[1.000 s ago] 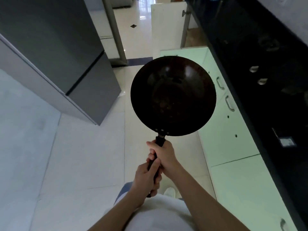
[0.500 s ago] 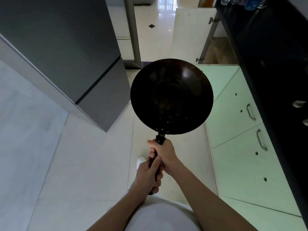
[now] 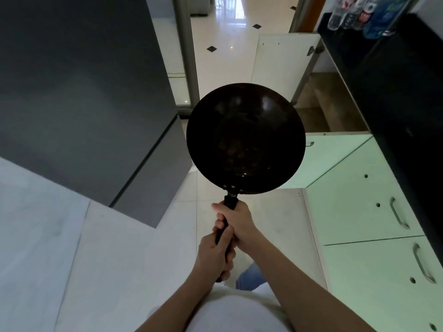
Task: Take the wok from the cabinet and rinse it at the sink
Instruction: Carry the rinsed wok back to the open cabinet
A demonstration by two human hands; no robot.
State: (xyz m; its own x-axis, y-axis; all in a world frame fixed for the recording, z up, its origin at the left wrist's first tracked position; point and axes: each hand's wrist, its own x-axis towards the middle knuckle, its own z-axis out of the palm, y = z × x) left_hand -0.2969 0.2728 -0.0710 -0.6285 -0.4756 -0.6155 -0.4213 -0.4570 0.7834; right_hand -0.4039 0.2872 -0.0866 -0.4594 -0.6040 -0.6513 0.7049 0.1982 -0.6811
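Both hands, left hand and right hand, stay clenched around the wok handle; the open cabinet has drawn nearer, no sink visible yet

Bottles on countertop: labels blurred, no legible text.

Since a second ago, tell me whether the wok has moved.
Yes. The wok has gone forward along the green cabinets, nearer the open cabinet door, with both hands on its handle.

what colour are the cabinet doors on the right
Pale mint green cabinet doors with silver handles, seen best in the head view.
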